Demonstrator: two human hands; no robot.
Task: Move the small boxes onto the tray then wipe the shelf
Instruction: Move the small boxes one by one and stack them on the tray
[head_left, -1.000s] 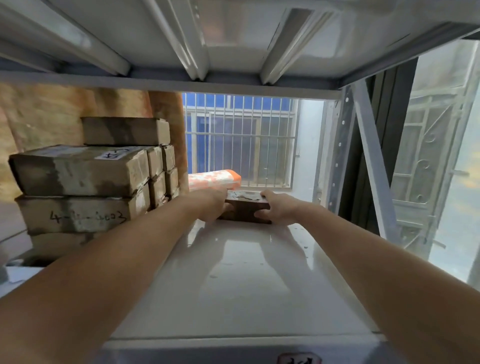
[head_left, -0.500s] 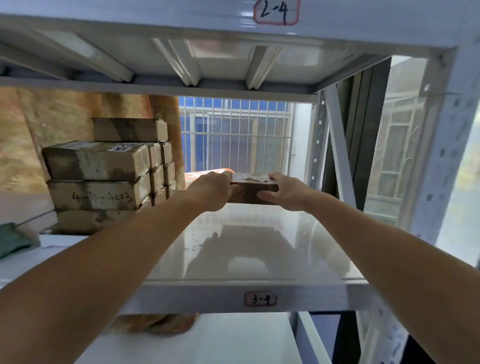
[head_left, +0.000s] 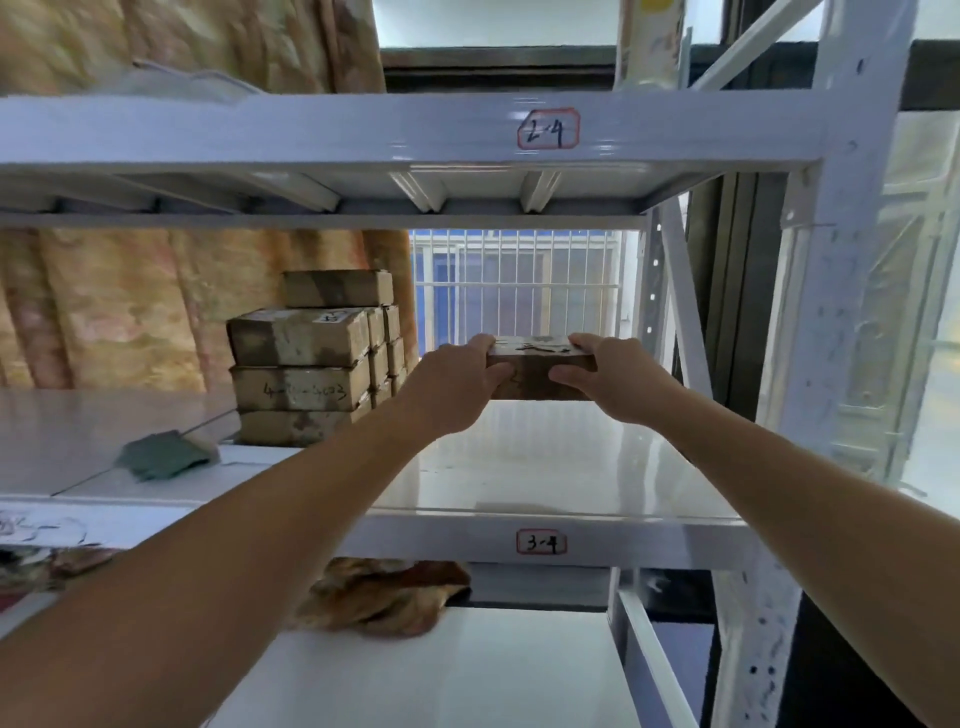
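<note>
Left hand (head_left: 451, 387) grips the left end of a small brown box (head_left: 540, 370), fingers curled over its top edge and thumb pressed against its near face, the forearm reaching up and away from the near left. Far to the left on the shelf (head_left: 545, 467), a green cloth (head_left: 165, 455) lies crumpled near the front edge. Behind it and to the right, a stack of cardboard boxes (head_left: 311, 358) stands against the far left side, with handwriting on the near faces and one box set on top toward the back. To the right of the stack, the small box is held level above the shelf's glossy white surface, clear of it. Right hand (head_left: 613, 382) clasps the box's right end in the same way, fingers over the top and thumb on the near face, its forearm stretching in from the near right. The front rail carries a label (head_left: 541, 542) reading 3-4; the rail above has another label (head_left: 547, 129) marked 2-4. A barred window (head_left: 519, 286) shows behind the box.
</note>
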